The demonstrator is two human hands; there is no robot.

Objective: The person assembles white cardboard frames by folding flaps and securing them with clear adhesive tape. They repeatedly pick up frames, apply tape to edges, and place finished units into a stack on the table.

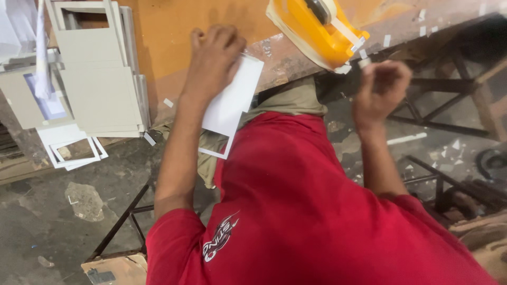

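- Red shirt fabric (317, 211) fills the lower middle of the frame, closest to the lens; both bare forearms rise from it toward the bench edge.
- Left hand (214, 55), in the upper middle-left, presses down on a white card sheet (235, 97), fingers curled over its top edge, clasping it against the orange bench top (174, 31). The sheet hangs partly off the bench edge, tilted, its lower corner over the person's lap.
- Right hand (381, 84), upper right of centre, is blurred and curled as if pinching something small just below the yellow tape dispenser (319, 29); whether it holds a strip of tape I cannot tell.
- As a judgement: the work looks mid-way. One sheet is in hand with no tape visible on it, while a stack of grey boards and frames (97, 74) sits at the upper left. I cannot tell which of those are finished.
- Count: one white sheet in hand; one tape dispenser; one grey stack whose layers are too close to number; at least two white open frames (74, 150) below that stack at left.
- Small white scraps (168, 102) dot the bench and the floor (63, 221), too scattered to count.
- One brown cardboard piece (113, 269) lies at the bottom left.
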